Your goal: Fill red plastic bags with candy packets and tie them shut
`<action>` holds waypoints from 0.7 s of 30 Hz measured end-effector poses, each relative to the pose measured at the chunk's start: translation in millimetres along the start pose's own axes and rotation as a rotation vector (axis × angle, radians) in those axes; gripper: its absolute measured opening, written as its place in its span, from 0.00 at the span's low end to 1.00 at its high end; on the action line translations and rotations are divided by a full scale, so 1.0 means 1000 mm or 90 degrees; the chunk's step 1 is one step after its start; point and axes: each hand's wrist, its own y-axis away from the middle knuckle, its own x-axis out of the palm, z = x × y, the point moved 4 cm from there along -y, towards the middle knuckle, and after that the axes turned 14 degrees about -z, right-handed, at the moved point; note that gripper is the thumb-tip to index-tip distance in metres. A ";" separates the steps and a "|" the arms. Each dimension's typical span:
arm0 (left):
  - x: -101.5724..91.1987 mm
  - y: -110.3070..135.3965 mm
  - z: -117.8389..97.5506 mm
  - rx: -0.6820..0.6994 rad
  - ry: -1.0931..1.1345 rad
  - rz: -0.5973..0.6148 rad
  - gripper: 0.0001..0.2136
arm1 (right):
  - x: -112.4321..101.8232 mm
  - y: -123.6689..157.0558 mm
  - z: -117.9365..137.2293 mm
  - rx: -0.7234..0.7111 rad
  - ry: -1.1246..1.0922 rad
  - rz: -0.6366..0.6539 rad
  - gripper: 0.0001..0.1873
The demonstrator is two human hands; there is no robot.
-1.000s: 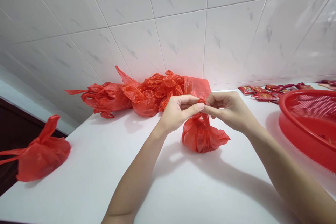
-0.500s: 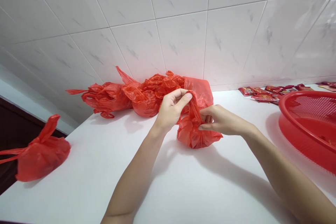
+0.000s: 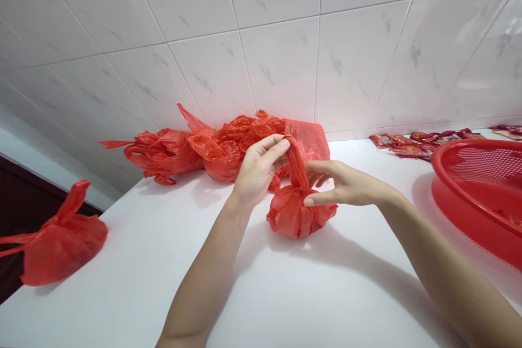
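Observation:
A filled red plastic bag (image 3: 299,215) rests on the white table, its upper part drawn up into a narrow twisted neck. My left hand (image 3: 261,166) pinches the top of that neck between thumb and fingers and pulls it upright. Close against the neck's right side is my right hand (image 3: 345,182), thumb and fingers apart. Its thumb tip touches the bag just below the neck, while the curled fingertips are partly hidden behind the neck.
Several bunched red plastic bags (image 3: 171,152) stand along the tiled wall (image 3: 281,65). A tied red bag (image 3: 63,250) sits at the table's left edge. On the right are a red mesh basket (image 3: 452,196) and several small red packets (image 3: 408,149).
The bag has come slightly nearer and to the left. Its neck is now drawn up straighter by my left hand, and my right thumb and fingers have spread further apart.

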 end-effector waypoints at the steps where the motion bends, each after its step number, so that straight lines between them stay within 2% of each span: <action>1: 0.001 0.001 0.001 -0.003 -0.003 0.012 0.10 | 0.000 -0.001 0.002 -0.012 -0.029 -0.011 0.17; 5: 0.001 0.002 0.003 -0.003 -0.013 0.026 0.09 | 0.006 -0.003 0.003 -0.024 -0.102 -0.039 0.14; 12: 0.001 0.002 0.000 0.026 -0.022 0.010 0.10 | 0.005 -0.004 -0.009 0.055 -0.086 -0.156 0.19; 17: -0.001 0.002 0.005 0.024 -0.055 -0.005 0.12 | 0.009 -0.006 -0.011 0.048 -0.057 -0.160 0.22; 21: 0.001 0.003 0.007 0.034 -0.061 0.003 0.13 | 0.013 -0.006 -0.015 0.060 0.006 -0.152 0.21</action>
